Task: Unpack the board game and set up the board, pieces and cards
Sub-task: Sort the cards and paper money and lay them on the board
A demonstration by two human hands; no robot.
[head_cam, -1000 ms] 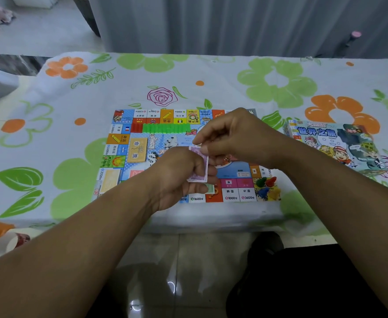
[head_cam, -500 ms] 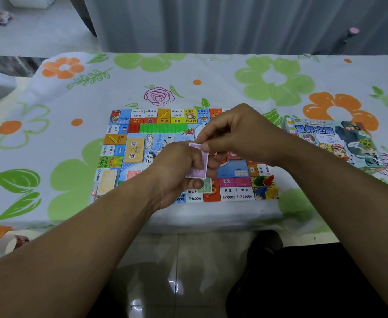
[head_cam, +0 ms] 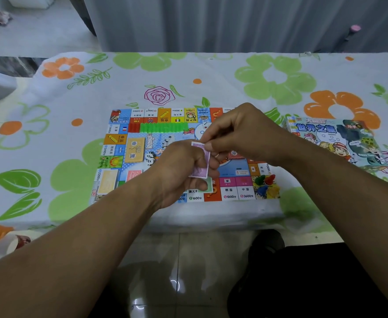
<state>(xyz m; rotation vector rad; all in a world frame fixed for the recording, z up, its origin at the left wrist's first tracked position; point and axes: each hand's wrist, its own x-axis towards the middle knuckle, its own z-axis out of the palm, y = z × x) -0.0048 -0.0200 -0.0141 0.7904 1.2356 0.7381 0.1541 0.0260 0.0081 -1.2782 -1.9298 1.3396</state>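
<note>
Over the colourful board [head_cam: 133,171], left hand [head_cam: 179,173] gripping purple cards [head_cam: 201,162], right hand [head_cam: 238,131] pinching the top card

Printed cloth tablecloth [head_cam: 211,72] — matt; glossy floor tiles [head_cam: 165,260]; cardboard game box [head_cam: 335,141].

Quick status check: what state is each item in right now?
board, unfolded, lying flat.
purple cards, upright stack gripped in left hand.
right hand, pinching the stack's top edge.
game box, lying face up right of the board.
green houses, lined in a row on the board.
pawns, clustered on the board's near right corner.
</note>
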